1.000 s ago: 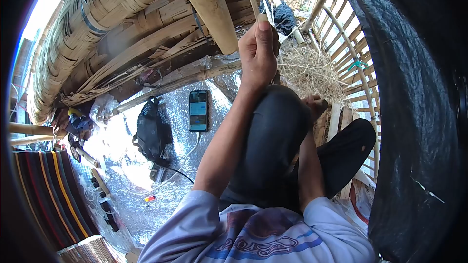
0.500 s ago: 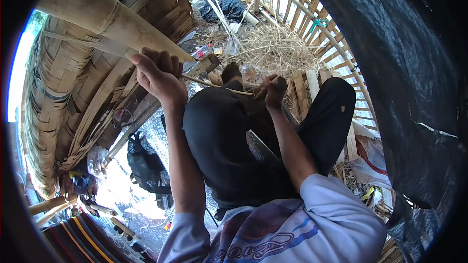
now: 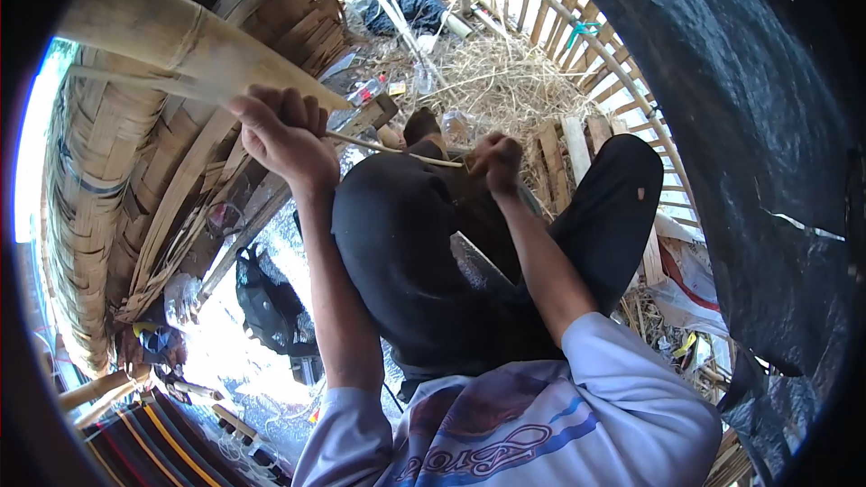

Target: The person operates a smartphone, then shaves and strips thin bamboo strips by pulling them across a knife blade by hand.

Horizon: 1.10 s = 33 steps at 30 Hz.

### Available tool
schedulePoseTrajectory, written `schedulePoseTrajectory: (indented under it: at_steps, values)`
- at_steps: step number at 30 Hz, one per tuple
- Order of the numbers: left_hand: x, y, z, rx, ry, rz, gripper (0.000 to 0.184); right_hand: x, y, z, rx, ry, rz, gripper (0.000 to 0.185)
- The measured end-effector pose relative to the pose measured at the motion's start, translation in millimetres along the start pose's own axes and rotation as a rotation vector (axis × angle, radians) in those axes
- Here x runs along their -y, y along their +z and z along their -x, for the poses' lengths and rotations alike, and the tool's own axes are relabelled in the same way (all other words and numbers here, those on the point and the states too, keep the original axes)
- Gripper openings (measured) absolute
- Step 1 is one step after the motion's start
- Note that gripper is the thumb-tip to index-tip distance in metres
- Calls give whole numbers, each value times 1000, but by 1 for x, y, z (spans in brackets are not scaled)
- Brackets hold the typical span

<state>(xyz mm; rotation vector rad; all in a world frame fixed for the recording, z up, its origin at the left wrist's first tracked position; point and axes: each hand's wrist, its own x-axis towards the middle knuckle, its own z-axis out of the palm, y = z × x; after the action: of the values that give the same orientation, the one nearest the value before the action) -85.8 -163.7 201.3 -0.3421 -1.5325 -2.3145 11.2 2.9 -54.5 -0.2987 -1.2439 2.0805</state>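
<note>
My left hand (image 3: 287, 137) is closed around a thin bamboo strip (image 3: 397, 150) above my left knee. The strip's far part runs up and left past the fist, blurred by motion. Its other end reaches across my thigh to my right hand (image 3: 496, 162). That hand is a closed fist between my knees, touching or very near the strip's tip. Whatever lies inside its fingers is hidden from me.
A thick bamboo pole (image 3: 207, 41) slants above my left hand, beside large woven bamboo baskets (image 3: 108, 216). Straw (image 3: 519, 81) covers the ground ahead. A black backpack (image 3: 266, 298) lies at the left; black plastic sheeting (image 3: 722, 126) hangs at the right.
Both fists have shifted slightly left, along with a small shift of the whole view. The strip is still in my left hand, and its far part is blurred.
</note>
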Motion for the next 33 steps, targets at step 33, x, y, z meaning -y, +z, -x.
schedulePoseTrajectory:
  at_steps: [33]
  values:
    - [-2, -3, 6, 9, 6, -20, 49, 20, 17, -2, 22, 134, 189, 23]
